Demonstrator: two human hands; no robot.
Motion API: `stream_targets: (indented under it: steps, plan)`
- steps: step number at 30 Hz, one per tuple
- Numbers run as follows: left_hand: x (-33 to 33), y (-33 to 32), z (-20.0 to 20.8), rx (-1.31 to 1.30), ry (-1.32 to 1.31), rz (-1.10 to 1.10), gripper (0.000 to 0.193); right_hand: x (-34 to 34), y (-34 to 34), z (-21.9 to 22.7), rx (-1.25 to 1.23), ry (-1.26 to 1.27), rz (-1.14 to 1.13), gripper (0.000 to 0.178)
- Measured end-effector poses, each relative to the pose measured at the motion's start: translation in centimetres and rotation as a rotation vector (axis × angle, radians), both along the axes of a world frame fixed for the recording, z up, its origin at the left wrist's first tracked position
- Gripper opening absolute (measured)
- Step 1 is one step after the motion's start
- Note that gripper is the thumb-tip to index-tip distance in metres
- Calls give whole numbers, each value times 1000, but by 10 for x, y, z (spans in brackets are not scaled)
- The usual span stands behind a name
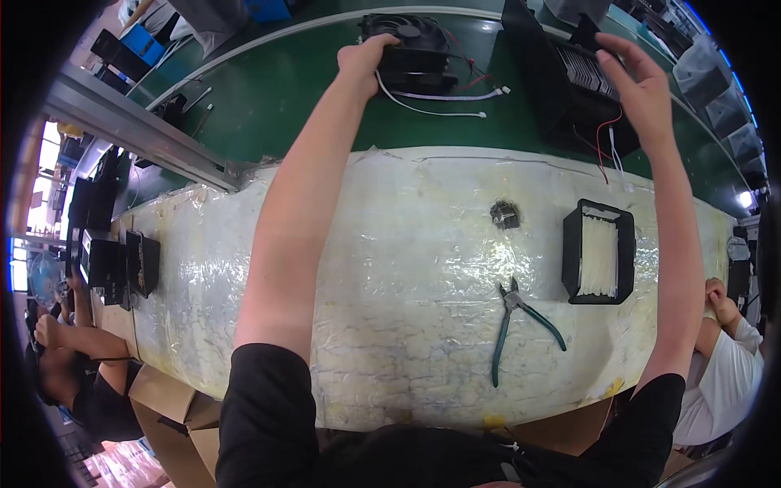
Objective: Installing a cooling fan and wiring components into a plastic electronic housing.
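Observation:
At the far edge of the bench, my left hand (364, 61) is closed on the side of a black cooling fan (413, 34). White and red wires with small plugs trail from the fan to the right. My right hand (643, 85) reaches to the far right, its thumb and fingertips around a small black piece (584, 34). That piece is above a black box (529, 69) with a row of pale slats (587, 71) in it. Red and white wires hang from the box's near side.
Cutting pliers (511, 302) with green handles lie spread on the film-covered white work surface (390, 268). Right of them stands a black frame (572, 252) with pale strips inside. A metal post (146, 130) crosses the left. Clear bins (704, 69) line the far right; other people sit at both sides.

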State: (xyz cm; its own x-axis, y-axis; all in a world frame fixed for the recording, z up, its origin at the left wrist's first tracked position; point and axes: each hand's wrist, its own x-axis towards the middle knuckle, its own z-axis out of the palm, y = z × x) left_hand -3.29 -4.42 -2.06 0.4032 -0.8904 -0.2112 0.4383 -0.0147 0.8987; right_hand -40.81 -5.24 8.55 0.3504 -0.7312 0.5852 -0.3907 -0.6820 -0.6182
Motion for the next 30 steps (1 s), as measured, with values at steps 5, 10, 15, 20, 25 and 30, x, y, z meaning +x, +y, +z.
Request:
stream_targets:
  steps: [5,10,15,20,25,30]
  plan:
    - [-5,43,27,-144,-581,242,35,53,49,23,-160,225,183,32]
    - [3,179,114,-483,-984,136,50,117,118,75,-428,138,261,58]
    - [-22,336,160,-631,-980,-100,45,149,224,136,-298,389,323,81]
    - [-55,461,161,-188,-1002,-199,89,179,251,88,-218,-171,1757,62]
    - [-44,520,128,91,-893,-528,100,117,363,98,848,130,722,66]
    - [-54,549,128,328,-766,-650,58,80,371,63,525,484,583,72]
